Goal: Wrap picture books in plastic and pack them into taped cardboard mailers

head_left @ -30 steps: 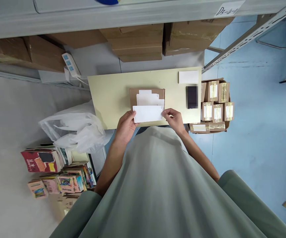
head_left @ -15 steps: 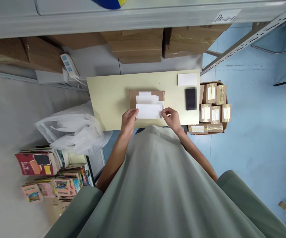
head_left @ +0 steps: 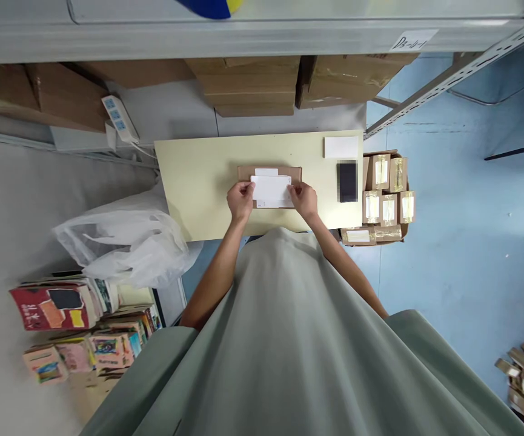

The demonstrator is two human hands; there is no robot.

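Note:
A small flat cardboard box [head_left: 244, 174] lies near the middle of the pale yellow tabletop [head_left: 198, 181]. Over its face is a white paper slip [head_left: 271, 186], its two sides pinched between my fingers. My left hand [head_left: 240, 200] grips the left edge, with the fingertips at the box's left part. At the opposite edge, my right hand [head_left: 304, 198] closes on the slip near the box's right side. Another white label [head_left: 266, 172] shows just above the slip. Whether the slip touches the cardboard, I cannot tell.
On the table's right end lie a white paper stack [head_left: 341, 147] and a dark, blurred-out rectangle [head_left: 348, 181]. Beside it stands a carton of small taped boxes [head_left: 389, 211]. Plastic bags [head_left: 129, 242] and books [head_left: 57, 306] sit at left; a shelf beam [head_left: 262, 42] crosses above.
Both hands have moved away from my body, carrying the white slip from the box's near edge up over its face. It now covers the lower label. The view has shifted slightly.

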